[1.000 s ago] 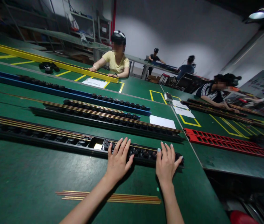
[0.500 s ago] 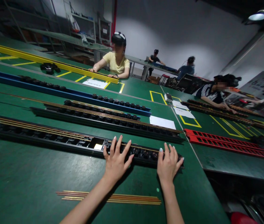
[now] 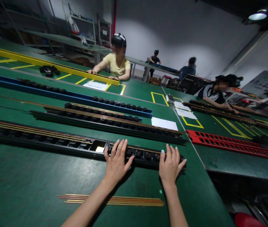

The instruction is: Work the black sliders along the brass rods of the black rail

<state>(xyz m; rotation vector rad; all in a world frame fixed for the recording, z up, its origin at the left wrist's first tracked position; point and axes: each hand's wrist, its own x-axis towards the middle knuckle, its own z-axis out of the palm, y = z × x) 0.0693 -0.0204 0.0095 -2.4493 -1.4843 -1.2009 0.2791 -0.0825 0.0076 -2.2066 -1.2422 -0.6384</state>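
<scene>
A long black channel rail (image 3: 60,146) with black fittings in it lies across the green table in front of me. Over its right part rests my left hand (image 3: 116,162), fingers stretched out on the fittings and a thin brass-coloured rod (image 3: 145,151). Farther right, my right hand (image 3: 169,164) lies open near the rail's end, fingertips on its edge. Several more thin rods (image 3: 46,132) run along the rail's left part. A square opening (image 3: 98,147) in the rail shows just left of my left hand. Loose brass and copper-coloured rods (image 3: 134,200) lie on the table nearer me, partly behind my left forearm.
Behind stand another black rail (image 3: 115,129) with rods and a blue rail (image 3: 81,100). Red slotted rails (image 3: 230,145) lie at right, beyond a table seam. A white paper (image 3: 164,123) lies between. Across the table, a person in yellow (image 3: 118,66) touches a yellow rail (image 3: 60,66).
My left hand's fingers have drawn closer together and its fingertips sit slightly lower. My right hand stays nearly in place. The view has shifted slightly.
</scene>
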